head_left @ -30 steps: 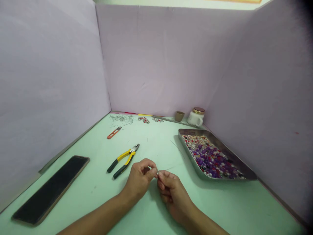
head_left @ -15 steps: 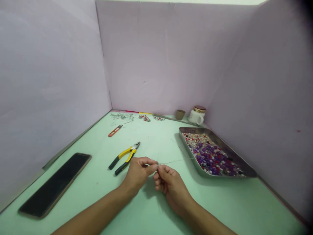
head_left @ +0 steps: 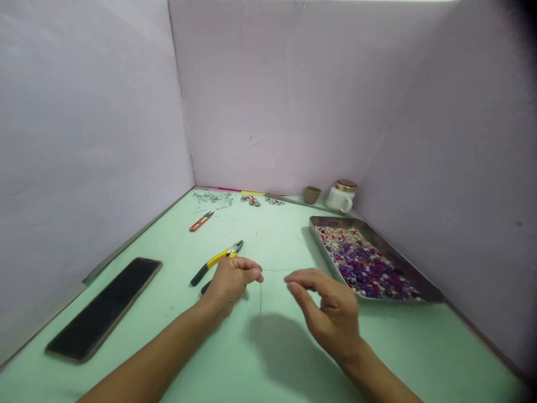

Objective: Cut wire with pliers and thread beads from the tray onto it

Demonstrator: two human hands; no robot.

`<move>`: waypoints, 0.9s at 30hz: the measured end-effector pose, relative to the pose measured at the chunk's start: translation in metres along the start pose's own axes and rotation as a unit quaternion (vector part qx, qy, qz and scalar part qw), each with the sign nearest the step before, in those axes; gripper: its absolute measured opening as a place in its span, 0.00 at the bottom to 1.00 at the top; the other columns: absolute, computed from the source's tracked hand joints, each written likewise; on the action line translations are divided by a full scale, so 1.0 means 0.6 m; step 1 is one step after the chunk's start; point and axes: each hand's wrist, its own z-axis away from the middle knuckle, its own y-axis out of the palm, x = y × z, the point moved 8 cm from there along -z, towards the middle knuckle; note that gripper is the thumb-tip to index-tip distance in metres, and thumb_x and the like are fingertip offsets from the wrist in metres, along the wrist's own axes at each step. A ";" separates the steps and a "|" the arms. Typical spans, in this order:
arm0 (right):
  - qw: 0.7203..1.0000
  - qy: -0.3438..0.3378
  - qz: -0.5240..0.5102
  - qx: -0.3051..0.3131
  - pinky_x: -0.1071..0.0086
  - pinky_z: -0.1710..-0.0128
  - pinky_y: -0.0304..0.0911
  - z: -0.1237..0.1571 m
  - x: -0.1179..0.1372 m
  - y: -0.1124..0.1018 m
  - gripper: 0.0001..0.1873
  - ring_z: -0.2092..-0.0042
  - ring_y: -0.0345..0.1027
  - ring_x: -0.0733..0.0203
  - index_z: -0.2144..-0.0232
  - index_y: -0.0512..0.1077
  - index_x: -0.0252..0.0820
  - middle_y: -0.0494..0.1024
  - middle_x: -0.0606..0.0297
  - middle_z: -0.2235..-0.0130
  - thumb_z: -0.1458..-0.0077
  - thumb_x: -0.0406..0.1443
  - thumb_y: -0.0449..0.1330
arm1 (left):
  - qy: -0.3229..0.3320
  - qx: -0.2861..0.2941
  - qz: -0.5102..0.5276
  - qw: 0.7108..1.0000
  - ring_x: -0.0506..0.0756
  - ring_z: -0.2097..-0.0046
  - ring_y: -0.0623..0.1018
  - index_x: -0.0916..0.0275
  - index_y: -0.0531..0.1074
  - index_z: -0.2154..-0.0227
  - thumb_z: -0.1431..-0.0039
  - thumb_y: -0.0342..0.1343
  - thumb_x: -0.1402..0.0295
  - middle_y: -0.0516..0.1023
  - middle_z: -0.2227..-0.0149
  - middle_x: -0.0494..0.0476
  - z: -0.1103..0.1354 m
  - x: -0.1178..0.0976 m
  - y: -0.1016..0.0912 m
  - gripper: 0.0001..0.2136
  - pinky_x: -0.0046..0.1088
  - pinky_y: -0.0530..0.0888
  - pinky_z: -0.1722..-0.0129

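My left hand (head_left: 231,280) is closed in a pinch, thumb against forefinger, on a thin wire (head_left: 277,270). One length of it runs right toward my right hand, and another hangs down below the fingertips. A tiny pale bit shows at the pinch, too small to name. My right hand (head_left: 329,308) is apart from the left, its thumb and forefinger tips brought close together. Whether the wire is between those tips or passes behind them, I cannot tell. Yellow-and-black pliers (head_left: 216,259) lie beside my left hand, which partly covers one handle.
A metal tray (head_left: 428,291) of purple, red and clear beads stands right. At left lies a phone (head_left: 104,308). Farther back are red thread snips (head_left: 201,222), wire pieces (head_left: 213,198), beaded pieces (head_left: 250,200), a small brown cup (head_left: 311,195) and a lidded white mug (head_left: 340,197).
My hands, together at the wire before, are now apart. The right has moved away to the right and turned. A length of wire now hangs below the left fingertips.
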 end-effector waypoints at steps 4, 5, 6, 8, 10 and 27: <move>0.996 -0.043 0.054 -0.052 0.69 0.68 0.58 -0.015 0.000 -0.020 0.05 0.68 0.65 0.61 0.72 0.72 0.44 0.74 0.63 0.71 0.53 0.32 0.56 | 0.020 0.051 -0.045 0.998 0.42 0.84 0.54 0.66 0.72 0.80 0.60 0.53 0.70 0.72 0.80 0.52 0.006 0.002 0.022 0.05 0.21 0.51 0.84; 0.997 -0.020 0.066 -0.030 0.69 0.69 0.58 -0.018 -0.013 -0.011 0.05 0.69 0.65 0.61 0.73 0.72 0.44 0.74 0.63 0.72 0.53 0.33 0.56 | 0.027 0.057 -0.047 0.997 0.42 0.84 0.55 0.66 0.72 0.80 0.60 0.53 0.71 0.72 0.80 0.52 0.007 0.000 0.025 0.05 0.21 0.51 0.84; 0.997 0.006 0.076 0.000 0.70 0.71 0.57 -0.020 -0.028 0.000 0.05 0.70 0.64 0.61 0.74 0.73 0.44 0.74 0.64 0.73 0.53 0.34 0.56 | 0.034 0.057 -0.046 0.997 0.42 0.84 0.54 0.66 0.72 0.81 0.59 0.53 0.70 0.71 0.81 0.51 0.009 -0.002 0.026 0.05 0.21 0.50 0.84; 0.994 0.055 0.082 0.056 0.70 0.72 0.55 -0.018 -0.057 0.023 0.06 0.73 0.63 0.62 0.76 0.73 0.45 0.73 0.65 0.76 0.54 0.36 0.56 | 0.039 0.046 -0.036 0.998 0.42 0.84 0.53 0.67 0.72 0.81 0.59 0.54 0.69 0.69 0.83 0.49 0.009 -0.005 0.024 0.05 0.21 0.49 0.84; 0.989 0.094 0.063 0.096 0.71 0.73 0.55 -0.012 -0.075 0.042 0.06 0.74 0.63 0.63 0.77 0.73 0.44 0.73 0.66 0.77 0.54 0.37 0.56 | 0.036 0.037 -0.018 0.999 0.42 0.85 0.51 0.67 0.71 0.82 0.59 0.54 0.68 0.65 0.85 0.47 0.008 -0.007 0.020 0.06 0.22 0.48 0.85; 0.920 0.280 -0.168 0.215 0.73 0.78 0.55 0.010 -0.102 0.079 0.08 0.78 0.58 0.68 0.77 0.70 0.38 0.68 0.69 0.80 0.60 0.37 0.59 | -0.021 0.067 0.057 0.996 0.40 0.86 0.50 0.68 0.69 0.79 0.60 0.55 0.69 0.66 0.82 0.47 0.010 0.009 0.033 0.06 0.22 0.44 0.86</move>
